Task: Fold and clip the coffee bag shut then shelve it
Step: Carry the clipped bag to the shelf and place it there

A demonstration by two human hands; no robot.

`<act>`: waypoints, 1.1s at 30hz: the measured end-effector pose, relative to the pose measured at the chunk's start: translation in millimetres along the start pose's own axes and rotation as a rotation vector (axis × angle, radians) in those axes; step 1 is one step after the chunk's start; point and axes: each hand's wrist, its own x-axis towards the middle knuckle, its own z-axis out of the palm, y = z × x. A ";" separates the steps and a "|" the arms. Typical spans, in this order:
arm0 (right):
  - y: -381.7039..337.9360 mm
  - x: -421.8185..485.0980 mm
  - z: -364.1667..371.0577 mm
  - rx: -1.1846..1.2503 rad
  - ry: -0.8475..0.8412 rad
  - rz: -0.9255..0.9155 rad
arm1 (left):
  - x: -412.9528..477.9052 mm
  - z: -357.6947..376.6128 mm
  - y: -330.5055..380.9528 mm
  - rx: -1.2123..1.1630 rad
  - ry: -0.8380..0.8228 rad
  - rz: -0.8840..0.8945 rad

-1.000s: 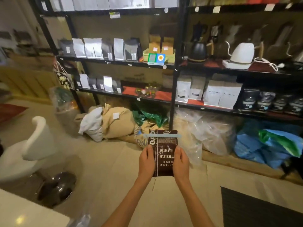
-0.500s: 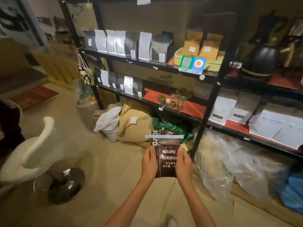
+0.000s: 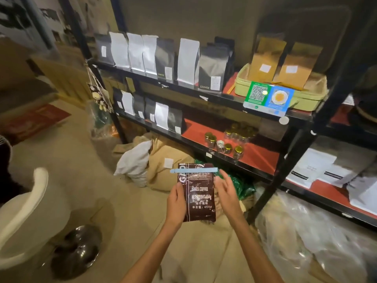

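Head view, coffee bag [image 3: 199, 193]: dark brown, held upright in mid-air in front of the shelving, above the tan floor [image 3: 126, 211].
Print on bag: "BAKED.COFFEE", "NET.WEIGHT:454g", Chinese characters ending "454g"; vertical white letters "GA" at upper left, remainder hidden by the fold.
Clip [image 3: 193, 170]: pale blue bar clamped straight across the folded top, both ends jutting past the bag's sides.
Left hand [image 3: 176, 203]: fingers grasping the bag's left edge, thumb on the front.
Right hand [image 3: 225, 193]: fingers released and spread, just beside the bag's right edge; contact cannot be told.
Upper shelf [image 3: 220, 98]: row of white, grey and black pouches, two printed "COFFEE"; green tray [image 3: 306, 100] with two tan pouches; green and blue QR-code card [image 3: 268, 99] leaning on the tray front.
Lower shelf [image 3: 259, 158]: small pouches at left, gold-lidded jars [image 3: 227, 145] mid-way, bare red liner to the jars' right.
Floor under shelves: tan sacks [image 3: 163, 162], clear plastic bags [image 3: 306, 231].
Left edge: white chair [image 3: 26, 207].
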 end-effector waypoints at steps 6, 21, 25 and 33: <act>-68.0 107.7 52.7 -0.284 -0.127 -0.209 | 105.2 -69.6 9.1 0.079 -0.117 0.068; -119.8 300.2 137.9 -0.950 -0.151 -0.204 | 336.7 -91.2 8.8 0.120 -0.541 -0.008; -108.2 348.9 130.9 -0.941 0.051 -0.172 | 413.6 -71.6 16.2 0.325 -0.707 0.078; -68.1 447.3 129.6 -0.974 0.366 -0.075 | 599.6 -25.8 24.8 0.841 -0.538 0.784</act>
